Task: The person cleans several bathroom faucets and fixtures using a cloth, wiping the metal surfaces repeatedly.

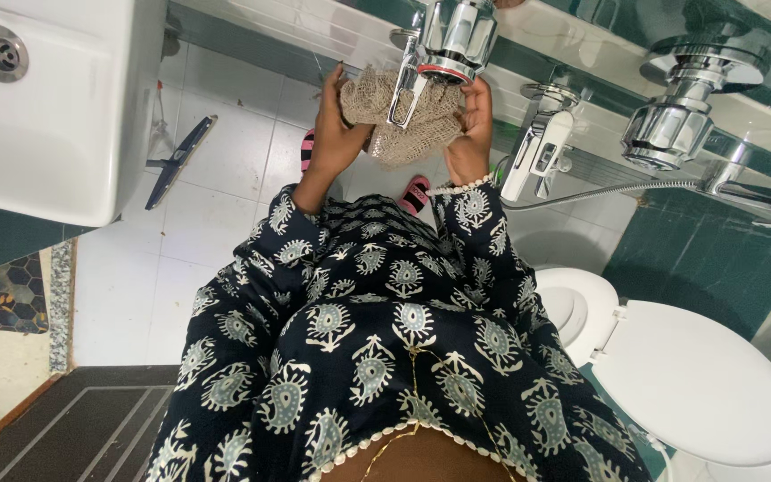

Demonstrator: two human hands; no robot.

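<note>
Both hands held a beige mesh cloth against a chrome tap in a tiled bathroom.

The white toilet (698,384), lid down and cut off at the lower right corner, was the largest fixture; the white washbasin (55,116) ran out of view at the left. The person's dark patterned dress filled the lower middle and hid most of the floor and both legs; only part of a pink sandal (416,193) showed between the sleeves. A second chrome tap (684,107) and a hand sprayer (537,152) hung to the right. The chrome tap (443,49) was cropped at the top edge. The beige mesh cloth (403,120) was bunched around its spout. The left hand (336,125) gripped the cloth's left side; the right hand (473,125) clasped its right side, fingers partly hidden behind the tap.
</note>
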